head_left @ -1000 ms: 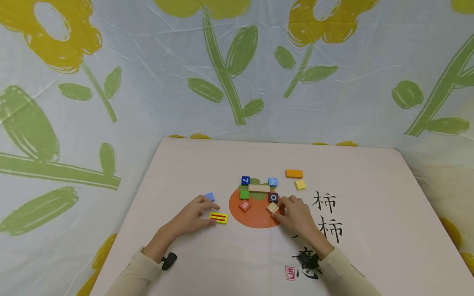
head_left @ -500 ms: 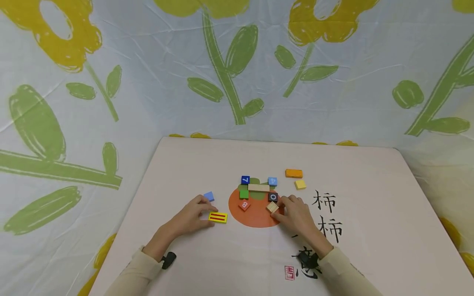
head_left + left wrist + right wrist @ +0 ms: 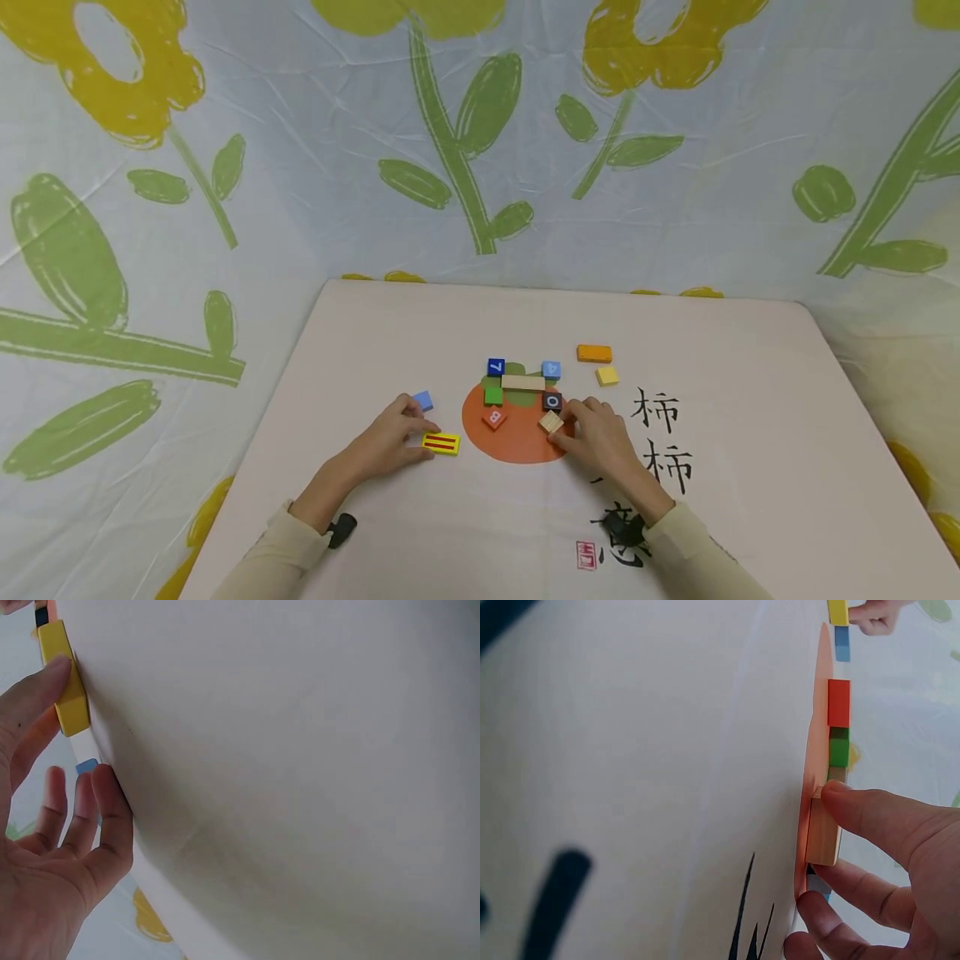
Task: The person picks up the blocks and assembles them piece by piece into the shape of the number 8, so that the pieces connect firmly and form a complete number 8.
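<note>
My left hand pinches a yellow block with red stripes by its left end; the left wrist view shows the thumb on the near side of the yellow block and the index finger partly hidden behind it. The other fingers are loosely bent near a blue block. On the printed orange persimmon, my right hand holds a plain wooden block between thumb and index finger. In the right wrist view that wooden block stands on the mat, turned at an angle.
Around the persimmon lie a red block, a green block, a black block, dark blue and light blue number blocks and a wooden strip. Orange and yellow blocks lie farther right.
My left index finger and thumb have drawn in slightly onto the striped yellow block. The right hand and the wooden block stay in place.
</note>
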Demonstrator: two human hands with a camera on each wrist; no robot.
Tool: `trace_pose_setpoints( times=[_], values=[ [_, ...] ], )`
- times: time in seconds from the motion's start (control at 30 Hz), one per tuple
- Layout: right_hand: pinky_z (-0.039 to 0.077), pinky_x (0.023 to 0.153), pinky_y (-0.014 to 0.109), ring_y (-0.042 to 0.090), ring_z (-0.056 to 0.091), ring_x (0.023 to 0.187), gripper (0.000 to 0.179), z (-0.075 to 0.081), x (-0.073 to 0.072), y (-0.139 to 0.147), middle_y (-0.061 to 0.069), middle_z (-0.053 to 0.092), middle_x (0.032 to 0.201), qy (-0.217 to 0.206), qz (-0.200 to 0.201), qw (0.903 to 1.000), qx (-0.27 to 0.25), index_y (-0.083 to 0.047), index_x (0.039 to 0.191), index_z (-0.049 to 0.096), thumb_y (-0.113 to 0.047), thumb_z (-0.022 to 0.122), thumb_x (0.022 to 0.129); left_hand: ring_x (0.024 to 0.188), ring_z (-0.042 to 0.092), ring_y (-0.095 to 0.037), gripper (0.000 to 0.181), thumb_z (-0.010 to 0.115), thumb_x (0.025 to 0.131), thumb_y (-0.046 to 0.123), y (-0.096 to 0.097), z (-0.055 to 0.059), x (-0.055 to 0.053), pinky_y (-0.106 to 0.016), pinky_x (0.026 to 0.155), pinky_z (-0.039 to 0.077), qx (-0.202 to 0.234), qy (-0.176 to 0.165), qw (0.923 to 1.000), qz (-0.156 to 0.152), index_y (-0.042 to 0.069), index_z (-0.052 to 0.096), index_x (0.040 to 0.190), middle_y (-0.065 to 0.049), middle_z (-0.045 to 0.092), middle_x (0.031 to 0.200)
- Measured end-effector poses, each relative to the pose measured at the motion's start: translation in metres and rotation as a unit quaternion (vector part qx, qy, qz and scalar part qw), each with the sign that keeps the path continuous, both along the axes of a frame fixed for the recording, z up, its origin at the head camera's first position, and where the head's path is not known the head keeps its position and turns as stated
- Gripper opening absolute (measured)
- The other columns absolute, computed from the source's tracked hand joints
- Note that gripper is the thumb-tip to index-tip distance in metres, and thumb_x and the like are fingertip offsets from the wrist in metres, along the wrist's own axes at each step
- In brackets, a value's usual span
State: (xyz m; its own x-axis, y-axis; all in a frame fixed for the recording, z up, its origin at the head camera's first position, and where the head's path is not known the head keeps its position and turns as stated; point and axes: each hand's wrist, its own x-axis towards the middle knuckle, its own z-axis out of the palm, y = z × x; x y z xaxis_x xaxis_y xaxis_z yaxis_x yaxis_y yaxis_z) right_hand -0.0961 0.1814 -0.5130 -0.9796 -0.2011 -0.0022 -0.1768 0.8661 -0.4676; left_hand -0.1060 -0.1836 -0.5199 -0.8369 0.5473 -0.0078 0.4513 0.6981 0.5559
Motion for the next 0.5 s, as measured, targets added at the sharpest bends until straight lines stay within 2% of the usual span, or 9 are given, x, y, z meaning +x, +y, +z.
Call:
trace_pose_setpoints(
  times=[0.33, 0.5],
  values=[
    [0.036, 0.067, 0.038, 0.024, 0.045, 0.079, 0.031, 0.000, -0.001, 0.000, 0.004, 0.052, 0.086, -0.008, 0.000, 1.0000, 0.001, -0.012, 0.095, 0.065, -0.032, 0.083, 0.082, 0.084, 0.043, -0.011, 0.032, 0.086, 0.081, 0.021, 0.001, -0.004, 0.001, -0.024, 0.071, 0.043, 0.016, 0.021, 0.9996, 0.004, 0.015, 0.078, 0.111, 0.003, 0.038, 0.101],
    [0.036, 0.067, 0.038, 0.023, 0.045, 0.079, 0.030, 0.000, 0.000, 0.000, 0.004, 0.052, 0.086, -0.010, 0.000, 1.0000, 0.003, -0.012, 0.095, 0.065, -0.032, 0.083, 0.082, 0.094, 0.041, -0.012, 0.032, 0.088, 0.079, 0.023, 0.011, 0.000, 0.002, -0.025, 0.075, 0.043, 0.029, 0.047, 0.9984, 0.011, 0.019, 0.078, 0.110, 0.005, 0.036, 0.100]
  ],
)
